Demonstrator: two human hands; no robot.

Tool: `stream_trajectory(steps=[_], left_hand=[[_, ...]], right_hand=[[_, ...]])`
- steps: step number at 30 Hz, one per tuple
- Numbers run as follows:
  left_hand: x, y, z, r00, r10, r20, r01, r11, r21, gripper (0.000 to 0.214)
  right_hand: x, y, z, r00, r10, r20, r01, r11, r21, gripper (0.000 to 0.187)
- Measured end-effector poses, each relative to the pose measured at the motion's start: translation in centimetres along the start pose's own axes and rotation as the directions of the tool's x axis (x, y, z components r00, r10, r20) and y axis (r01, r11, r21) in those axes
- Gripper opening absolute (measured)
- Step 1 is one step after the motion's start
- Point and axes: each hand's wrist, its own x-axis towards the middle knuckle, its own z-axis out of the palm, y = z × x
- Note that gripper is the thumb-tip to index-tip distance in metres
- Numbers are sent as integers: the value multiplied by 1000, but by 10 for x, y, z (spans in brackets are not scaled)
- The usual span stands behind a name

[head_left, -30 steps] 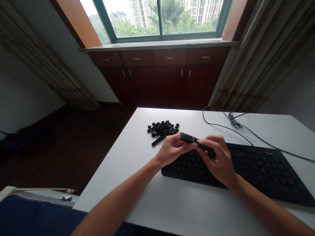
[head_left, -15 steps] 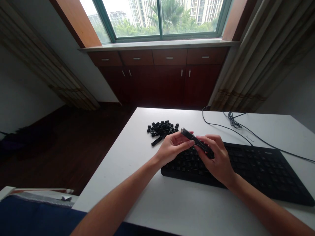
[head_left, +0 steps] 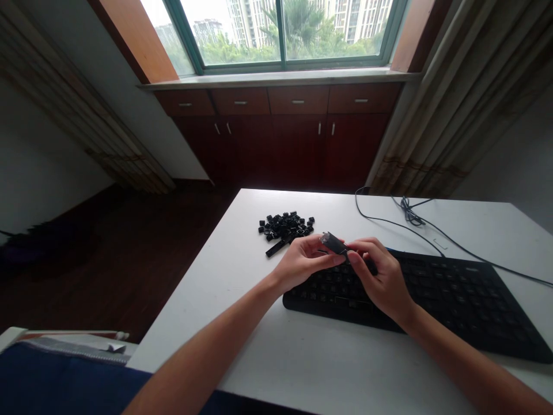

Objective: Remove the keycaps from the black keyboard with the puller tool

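Observation:
Above the black keyboard, a slim black tool with a metallic end is held between both my hands; its exact kind I cannot make out. My left hand pinches it from the left, thumb along its lower side. On the right end, the thumb and fingers of my right hand are closed on it. Part of the tool is covered by the fingers. Below the hands, the left part of the keyboard has bare key sockets. Loose black keycaps lie heaped behind my left hand, with a long keycap beside them.
The keyboard cable runs across the back of the white table to a coiled bundle. A thin bent wire lies behind the keyboard. Dark blue cloth is at the lower left.
The tool has turned in my fingers, showing a broader dark face, and its metallic end sits slightly lower and further right. My right thumb has moved up along it.

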Motion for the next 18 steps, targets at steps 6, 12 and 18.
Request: stream_trajectory(steps=[6,12,18], left_hand=[[0,-1,1,999,18,-37,-16,999,33,28],[-1,0,0,997,36,-64,-30,996,87,33],[-1,2,1,996,75,-56,-69,992,104,29]], right_hand=[[2,-1,0,1000,20,-8,-20,999,50,12],[3,-4,-1,1000,5,2,-5,998,62,12],[1,-3,-1,1000,-20,5,20,998,65,15]])
